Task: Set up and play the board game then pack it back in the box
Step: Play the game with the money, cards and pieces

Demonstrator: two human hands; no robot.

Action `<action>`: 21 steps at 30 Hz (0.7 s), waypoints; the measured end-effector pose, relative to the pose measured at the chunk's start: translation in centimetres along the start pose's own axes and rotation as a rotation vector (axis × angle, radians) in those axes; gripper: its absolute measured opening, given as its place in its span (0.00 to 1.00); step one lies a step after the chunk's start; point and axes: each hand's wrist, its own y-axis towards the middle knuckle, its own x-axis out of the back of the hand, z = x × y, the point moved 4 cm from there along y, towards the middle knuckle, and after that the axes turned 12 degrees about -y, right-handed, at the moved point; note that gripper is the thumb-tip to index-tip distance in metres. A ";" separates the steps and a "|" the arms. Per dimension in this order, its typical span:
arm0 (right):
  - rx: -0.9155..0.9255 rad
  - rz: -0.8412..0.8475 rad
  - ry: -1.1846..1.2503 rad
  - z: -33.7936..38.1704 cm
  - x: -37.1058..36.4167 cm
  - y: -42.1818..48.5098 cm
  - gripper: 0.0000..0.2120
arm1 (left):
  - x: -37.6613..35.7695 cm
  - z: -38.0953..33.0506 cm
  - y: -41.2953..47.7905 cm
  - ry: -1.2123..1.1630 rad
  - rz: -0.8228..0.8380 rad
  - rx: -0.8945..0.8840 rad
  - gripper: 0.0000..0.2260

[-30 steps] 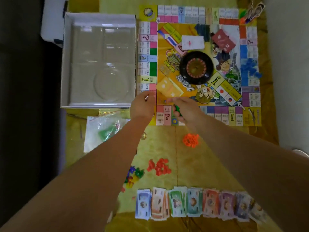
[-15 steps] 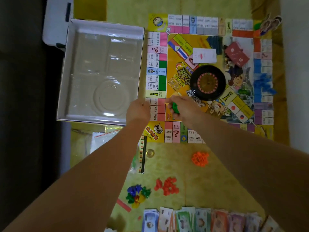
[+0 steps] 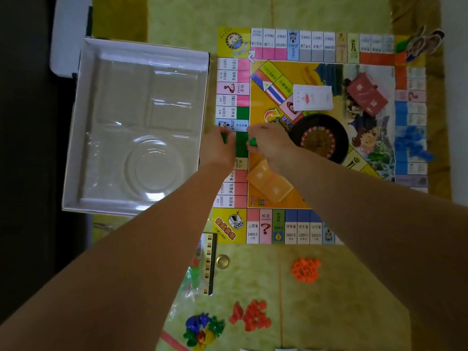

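My right hand (image 3: 271, 145) pinches a small green piece (image 3: 252, 142) between thumb and fingertips, over the green squares along the left edge of the game board (image 3: 229, 224). My left hand (image 3: 219, 148) sits just beside it at the board's rim, fingers curled round a second green piece (image 3: 223, 138). The black roulette wheel (image 3: 320, 139) stands on the board, right of my right hand. The open box (image 3: 76, 122) lies left of the board. 2 heaps, orange pieces (image 3: 306, 270) and red pieces (image 3: 252, 316), lie on the mat (image 3: 349, 305) nearer me.
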 end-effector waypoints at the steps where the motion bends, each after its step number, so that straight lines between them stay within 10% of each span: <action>1: -0.003 -0.020 -0.014 0.2 0.0 0.3 0.11 | -0.1 -0.2 0.3 0.003 -0.008 -0.025 0.09; 21: 0.177 -0.047 -0.031 -0.4 0.6 -0.1 0.20 | -0.9 0.0 -0.8 0.121 -0.067 -0.305 0.22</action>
